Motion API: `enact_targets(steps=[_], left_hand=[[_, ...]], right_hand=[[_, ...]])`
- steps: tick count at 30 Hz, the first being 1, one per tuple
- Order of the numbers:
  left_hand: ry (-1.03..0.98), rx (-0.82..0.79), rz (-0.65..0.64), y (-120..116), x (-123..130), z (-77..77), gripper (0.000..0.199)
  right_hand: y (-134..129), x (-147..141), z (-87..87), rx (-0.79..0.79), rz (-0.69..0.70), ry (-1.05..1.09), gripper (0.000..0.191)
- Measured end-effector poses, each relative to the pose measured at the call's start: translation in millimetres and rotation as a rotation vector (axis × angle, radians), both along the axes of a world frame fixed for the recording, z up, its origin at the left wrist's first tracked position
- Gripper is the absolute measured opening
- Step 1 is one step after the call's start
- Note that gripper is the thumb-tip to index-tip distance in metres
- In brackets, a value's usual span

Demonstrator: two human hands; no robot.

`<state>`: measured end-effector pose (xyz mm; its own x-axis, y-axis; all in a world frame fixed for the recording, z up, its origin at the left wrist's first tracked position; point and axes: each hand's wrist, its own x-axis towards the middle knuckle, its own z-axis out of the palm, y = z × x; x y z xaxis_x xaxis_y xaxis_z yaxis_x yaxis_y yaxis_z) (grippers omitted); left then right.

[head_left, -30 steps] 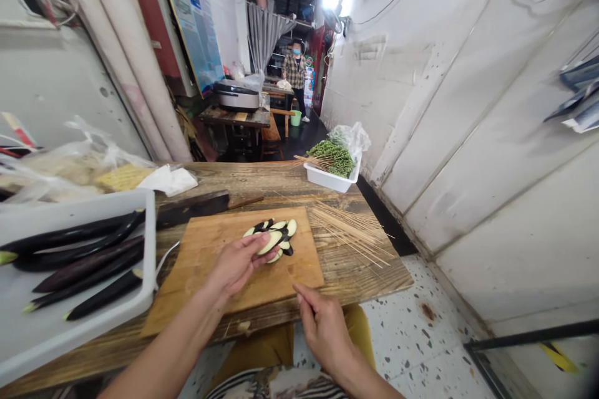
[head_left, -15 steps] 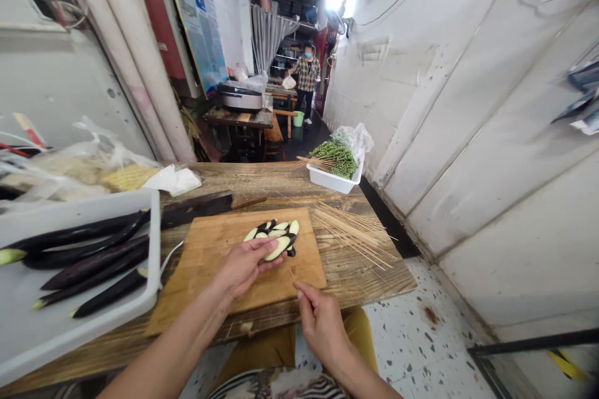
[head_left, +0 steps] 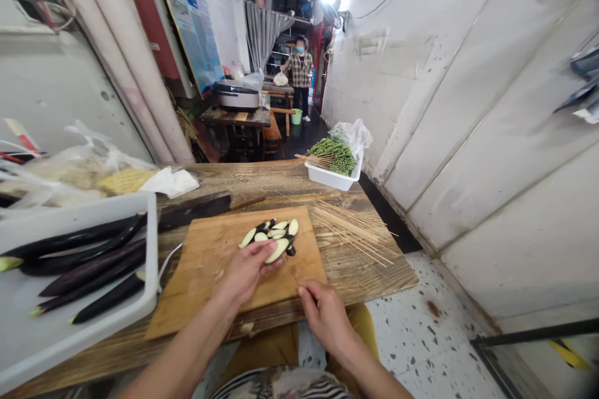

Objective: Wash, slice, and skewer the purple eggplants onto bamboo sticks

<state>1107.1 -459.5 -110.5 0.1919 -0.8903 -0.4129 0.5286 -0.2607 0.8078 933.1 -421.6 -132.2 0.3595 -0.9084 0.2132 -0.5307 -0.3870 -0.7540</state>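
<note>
Between the fingers and thumb of my left hand (head_left: 244,269) is a pale, dark-skinned eggplant slice (head_left: 277,250), held above the wooden cutting board (head_left: 203,274). Just beyond it, more cut eggplant pieces (head_left: 262,236) lie in a small pile on the board. My right hand (head_left: 325,310) pinches a thin bamboo skewer (head_left: 294,275) near the board's front right corner. The skewer points up and left toward the held slice; whether its tip touches the slice is hard to tell. Loose bamboo skewers (head_left: 355,229) lie spread on the table right of the board.
A white tray (head_left: 150,249) with several whole eggplants (head_left: 88,268) stands at left. Behind the board lies a dark-bladed knife (head_left: 206,207). A white basket (head_left: 333,179) of skewered green vegetables sits at the far edge. Further off, a person (head_left: 299,72) stands holding a bag.
My right hand has shifted slightly right and down with the skewer. My left hand still holds the eggplant slice in nearly the same place. The view has tilted a little.
</note>
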Motion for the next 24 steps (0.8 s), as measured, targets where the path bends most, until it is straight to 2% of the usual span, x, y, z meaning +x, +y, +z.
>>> enact_targets(steps=[3, 6, 8, 10, 13, 15, 17, 20, 24], left_hand=[[-0.044, 0.004, 0.021, 1.9, -1.8, -5.3, 0.013], [-0.082, 0.029, -0.109, 12.9, -17.3, -14.5, 0.021], [-0.206, -0.014, -0.227, 19.3, -22.8, -20.2, 0.029], [-0.489, -0.110, -0.248, 20.2, -17.6, -23.6, 0.038], [-1.113, -0.264, -0.172, 11.4, 3.6, -26.2, 0.040], [-1.475, -0.287, -0.219, 3.4, 15.3, -28.8, 0.036], [-1.674, -0.248, -0.308, -1.9, 19.8, -33.2, 0.031], [-1.688, -0.222, -0.337, -2.7, 17.9, -42.0, 0.023], [-1.436, -0.220, -0.324, 2.6, 16.8, -52.3, 0.019]], right_hand=[[5.9, -3.4, -0.2, -0.006, 0.029, 0.011, 0.030], [3.6, -2.7, -5.8, -0.020, 0.007, -0.001, 0.030], [-0.8, -4.5, -11.5, -0.027, -0.029, -0.015, 0.030], [-5.0, -9.7, -17.1, -0.032, -0.089, -0.020, 0.030], [-8.4, -20.2, -23.3, -0.021, -0.165, -0.015, 0.030], [-8.2, -25.2, -25.7, -0.006, -0.172, -0.012, 0.030], [-6.5, -27.5, -27.2, 0.007, -0.166, -0.015, 0.030], [-2.4, -27.9, -28.2, 0.022, -0.151, -0.045, 0.028], [4.9, -28.9, -26.6, 0.043, -0.102, -0.078, 0.028]])
